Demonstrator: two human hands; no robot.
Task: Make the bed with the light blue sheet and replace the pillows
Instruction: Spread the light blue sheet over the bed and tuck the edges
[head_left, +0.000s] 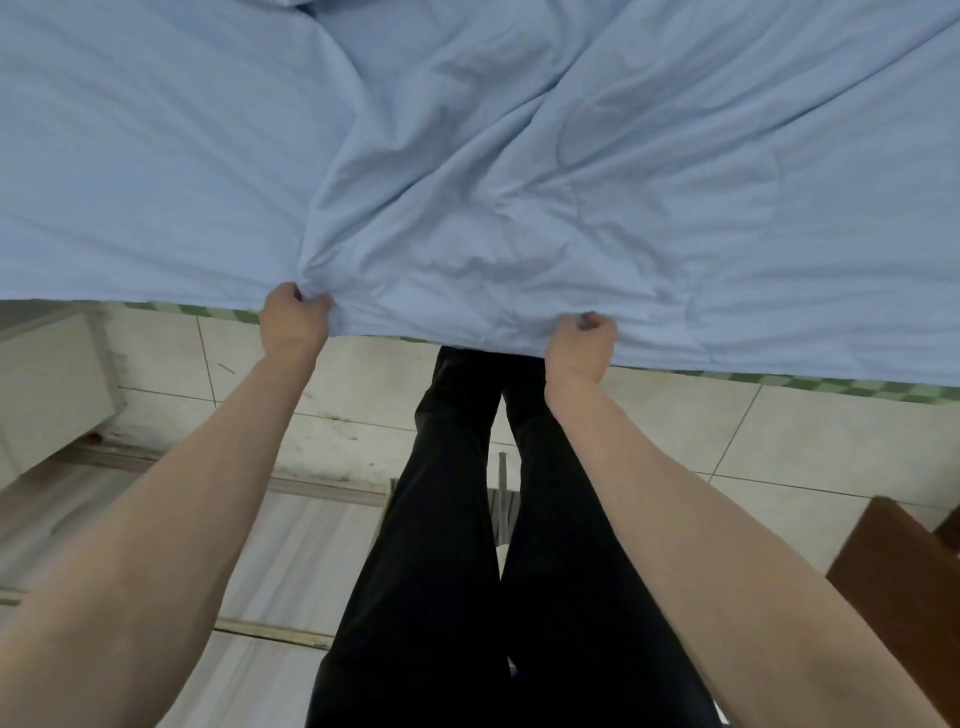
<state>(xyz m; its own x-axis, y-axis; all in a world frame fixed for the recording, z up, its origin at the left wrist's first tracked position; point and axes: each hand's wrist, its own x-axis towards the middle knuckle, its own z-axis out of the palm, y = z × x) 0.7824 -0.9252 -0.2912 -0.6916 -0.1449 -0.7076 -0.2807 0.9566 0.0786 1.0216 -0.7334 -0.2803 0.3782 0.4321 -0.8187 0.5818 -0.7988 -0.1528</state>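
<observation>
Nearest, at the bottom of the frame, the person is standing in black trousers (457, 545) on a pale tiled floor (779, 436), with a dark wooden piece of furniture (904, 582) poking in at lower right and a cream cabinet (47, 384) at centre left. Both bare forearms are reaching forward to the middle of the frame, where the left hand (293, 319) and the right hand (579, 345) are each bunching the near hem of the light blue sheet (519, 156); each grip is closed tight on a fistful of cloth, knuckles curled under. Beyond the hands the sheet is filling the whole upper half of the frame, lying over the bed, with creases fanning out from both fists and a green checked edge (857, 387) peeking out just beneath the hem. It looks thin, soft and light, so it is likely to drape and wrinkle rather than hold shape, and it should slide easily when pulled. Taking it along the hem, hands well apart, seems the sensible hold for drawing it flat. No pillow is clearly showing.
</observation>
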